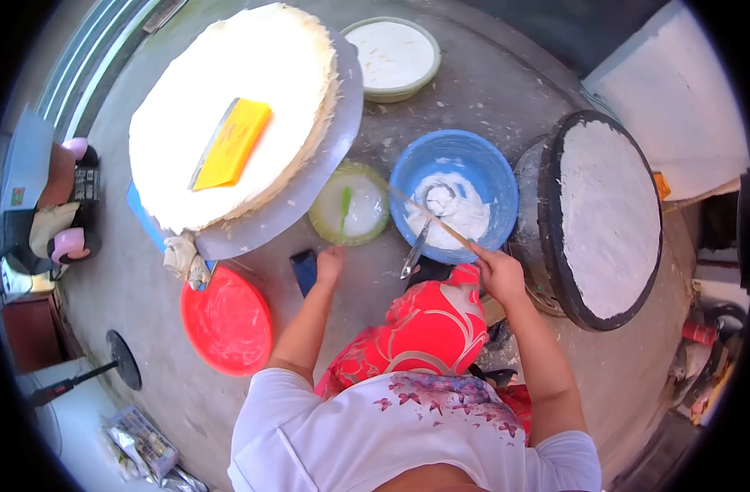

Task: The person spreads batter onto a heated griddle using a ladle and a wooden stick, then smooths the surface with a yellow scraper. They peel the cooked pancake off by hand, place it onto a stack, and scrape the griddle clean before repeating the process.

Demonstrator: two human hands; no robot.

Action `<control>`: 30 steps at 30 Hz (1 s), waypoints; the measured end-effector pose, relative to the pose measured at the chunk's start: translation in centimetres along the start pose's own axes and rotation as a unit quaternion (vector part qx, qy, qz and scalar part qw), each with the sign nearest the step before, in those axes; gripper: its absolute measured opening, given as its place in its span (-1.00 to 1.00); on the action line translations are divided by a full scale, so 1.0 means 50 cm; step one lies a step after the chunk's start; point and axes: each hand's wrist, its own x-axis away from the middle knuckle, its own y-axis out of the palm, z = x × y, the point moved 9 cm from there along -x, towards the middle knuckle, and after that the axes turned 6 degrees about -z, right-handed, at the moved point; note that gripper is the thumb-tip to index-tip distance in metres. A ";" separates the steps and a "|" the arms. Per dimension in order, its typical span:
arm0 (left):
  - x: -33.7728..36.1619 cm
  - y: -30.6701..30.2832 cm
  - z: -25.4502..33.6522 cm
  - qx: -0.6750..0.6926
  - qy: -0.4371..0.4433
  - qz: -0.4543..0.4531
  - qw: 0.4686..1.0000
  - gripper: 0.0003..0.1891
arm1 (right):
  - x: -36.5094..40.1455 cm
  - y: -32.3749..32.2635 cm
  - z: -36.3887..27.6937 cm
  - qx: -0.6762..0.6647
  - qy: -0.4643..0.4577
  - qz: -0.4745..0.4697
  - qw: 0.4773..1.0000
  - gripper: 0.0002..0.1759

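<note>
My right hand [498,272] is closed around a thin wooden stick [440,223], which slants across the blue basin [499,176] with its far end over the basin's left rim. White batter [465,215] lies in the basin, and a metal ladle [417,246] leans there, its bowl in the batter and its handle over the near rim. My left hand [331,261] is closed with nothing visible in it, just below a green bowl [324,228] of cloudy liquid holding a green strip [345,205]. A dark phone [303,271] is beside that hand.
At right stands a round black-rimmed griddle [555,238] coated white [608,221]. A stack of thin white sheets [289,66] at left bears a yellow scraper [237,143]. A red basin [227,324] and a pale green tub [389,56] of white contents sit on the floor.
</note>
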 end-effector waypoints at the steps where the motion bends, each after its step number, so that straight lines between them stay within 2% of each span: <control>1: -0.016 0.004 -0.004 -0.056 -0.011 -0.010 0.998 -0.59 | 0.016 0.020 0.051 -0.122 0.065 0.006 0.990 -0.62; 2: -0.016 0.014 0.004 -0.062 -0.002 -0.027 0.998 -0.59 | 0.035 0.043 0.100 -0.241 0.132 0.019 0.961 -0.62; 3: -0.003 0.011 0.040 -0.215 0.075 0.019 0.974 -0.56 | 0.047 0.062 0.127 -0.238 0.152 0.035 0.959 -0.62; 4: 0.022 0.026 0.087 -0.357 0.157 0.067 0.918 -0.48 | 0.060 0.093 0.160 -0.343 0.200 0.060 0.916 -0.62; 5: 0.067 0.045 0.141 -0.418 0.213 0.077 0.880 -0.41 | 0.072 0.120 0.183 -0.445 0.239 0.087 0.859 -0.61; 6: 0.123 0.054 0.209 -0.476 0.269 0.091 0.832 -0.32 | 0.074 0.134 0.191 -0.476 0.258 0.093 0.836 -0.59; 7: 0.164 0.066 0.268 -0.456 0.321 0.066 0.827 -0.32 | 0.073 0.157 0.202 -0.477 0.269 0.113 0.829 -0.59; 8: 0.206 0.072 0.323 -0.435 0.371 0.039 0.819 -0.32 | 0.065 0.195 0.211 -0.525 0.256 0.131 0.801 -0.56; 9: 0.253 0.064 0.379 -0.449 0.416 0.068 0.788 -0.33 | 0.065 0.212 0.215 -0.569 0.242 0.153 0.771 -0.51; 11: 0.339 0.038 0.475 -0.458 0.492 0.145 0.726 -0.35 | 0.067 0.225 0.195 -0.556 0.261 0.064 0.786 -0.41; 12: 0.370 0.012 0.518 -0.457 0.501 0.171 0.714 -0.35 | 0.063 0.249 0.204 -0.509 0.229 0.067 0.827 -0.36; 13: 0.384 -0.024 0.545 -0.469 0.463 0.216 0.721 -0.34 | 0.062 0.282 0.211 -0.458 0.197 0.066 0.864 -0.30; 14: 0.400 -0.064 0.566 -0.457 0.499 0.286 0.678 -0.37 | 0.072 0.295 0.210 -0.426 0.227 0.030 0.875 -0.27; 15: 0.411 -0.106 0.598 -0.460 0.484 0.345 0.659 -0.41 | 0.082 0.307 0.210 -0.396 0.256 -0.009 0.882 -0.23; 16: 0.433 -0.143 0.635 -0.442 0.498 0.382 0.641 -0.43 | 0.093 0.299 0.210 -0.399 0.265 0.009 0.878 -0.23; 18: 0.379 -0.238 0.651 -0.462 0.445 0.447 0.624 -0.41 | 0.119 0.303 0.188 -0.234 0.284 -0.125 0.921 -0.29; 19: 0.352 -0.278 0.658 -0.458 0.458 0.444 0.619 -0.41 | 0.132 0.277 0.181 -0.239 0.290 -0.113 0.920 -0.29; 21: 0.217 -0.364 0.632 -0.580 0.196 0.358 0.704 -0.39 | 0.157 0.261 0.151 -0.190 0.264 -0.206 0.923 -0.40; 22: 0.220 -0.367 0.650 -0.580 0.207 0.359 0.701 -0.39 | 0.169 0.282 0.163 -0.195 0.269 -0.197 0.923 -0.40; 24: 0.188 -0.383 0.631 -0.537 0.093 0.234 0.805 -0.37 | 0.190 0.331 0.183 -0.232 0.234 -0.145 0.933 -0.48; 27: 0.168 -0.396 0.636 -0.509 0.149 0.230 0.816 -0.37 | 0.227 0.345 0.199 -0.263 0.266 -0.146 0.916 -0.47; 30: 0.222 -0.382 0.668 -0.498 0.153 0.266 0.811 -0.38 | 0.265 0.304 0.190 -0.261 0.286 -0.172 0.906 -0.47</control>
